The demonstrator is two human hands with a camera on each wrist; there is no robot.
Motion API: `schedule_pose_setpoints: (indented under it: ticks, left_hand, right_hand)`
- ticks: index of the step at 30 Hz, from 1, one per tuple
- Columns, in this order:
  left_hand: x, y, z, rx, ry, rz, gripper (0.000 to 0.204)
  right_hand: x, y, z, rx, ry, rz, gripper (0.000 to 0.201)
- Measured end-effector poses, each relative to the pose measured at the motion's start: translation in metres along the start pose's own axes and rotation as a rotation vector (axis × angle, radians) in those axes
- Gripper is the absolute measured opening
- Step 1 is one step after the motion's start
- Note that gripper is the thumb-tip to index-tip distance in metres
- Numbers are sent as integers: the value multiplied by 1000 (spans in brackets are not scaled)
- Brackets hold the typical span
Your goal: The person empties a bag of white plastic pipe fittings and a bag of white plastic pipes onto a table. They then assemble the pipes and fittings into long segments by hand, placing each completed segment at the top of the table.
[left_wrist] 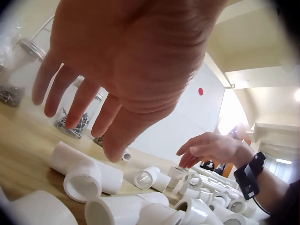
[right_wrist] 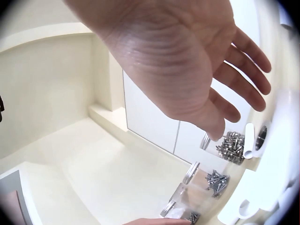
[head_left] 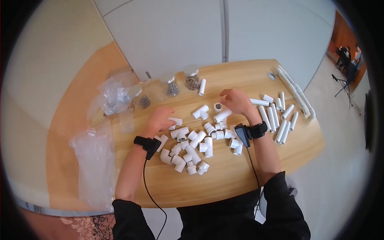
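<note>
My left hand [head_left: 160,119] hovers with loosely extended fingers over the left side of a group of white plastic pipe fittings [head_left: 197,138]. Just below it lies a white tee fitting [left_wrist: 84,173], and nothing shows in its grasp. My right hand [head_left: 237,101] is above the back of the group, its fingers relaxed and apart in the right wrist view. Near those fingertips stand a fitting with a metal-lined opening [head_left: 218,107] and a white pipe fitting [head_left: 222,116]. Another tee [head_left: 201,112] lies between the two hands.
Behind stand glass jars of screws [head_left: 192,78], beside a short white pipe [head_left: 202,87]. Several cut pipes [head_left: 276,116] lie on the right, with long pipes [head_left: 296,92] along the table edge. Clear plastic bags [head_left: 94,160] cover the left side. Cables hang from both wrists.
</note>
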State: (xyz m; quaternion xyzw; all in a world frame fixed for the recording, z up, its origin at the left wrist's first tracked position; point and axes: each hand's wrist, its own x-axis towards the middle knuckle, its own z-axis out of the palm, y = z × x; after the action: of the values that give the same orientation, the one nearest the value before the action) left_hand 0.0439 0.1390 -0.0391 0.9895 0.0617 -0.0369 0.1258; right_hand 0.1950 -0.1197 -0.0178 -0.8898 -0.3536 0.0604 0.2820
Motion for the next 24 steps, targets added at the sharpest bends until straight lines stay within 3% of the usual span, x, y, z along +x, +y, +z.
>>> schedule_pose_setpoints:
  ticks: [7, 10, 12, 13, 15, 19, 21, 24]
  left_hand:
    - [0, 14, 9, 64, -56, -31, 44]
    - [-2, 11, 13, -40, -29, -82, 41]
    - [-9, 6, 16, -278, 156, -159, 36]
    - [-13, 2, 15, -273, 144, -143, 36]
    - [-15, -1, 17, -544, 287, -153, 32]
    - [-28, 25, 6, -895, 290, -191, 25]
    - [-30, 32, 8, -1096, 291, -123, 24]
    - [-33, 39, 15, -1358, 256, -159, 23]
  right_hand:
    - [-4, 14, -13, 10, 43, 69, 31]
    - [-2, 19, -9, -34, 44, 31, 31]
    - [0, 17, -5, -95, -5, 11, 32]
    - [0, 15, -5, -90, 3, 29, 32]
    - [-3, 16, -10, -123, 14, 39, 34]
    - [-2, 39, -21, -113, 114, 145, 34]
    - [-3, 53, -31, -107, 170, 282, 33]
    - [-4, 78, -31, -227, 237, 315, 28]
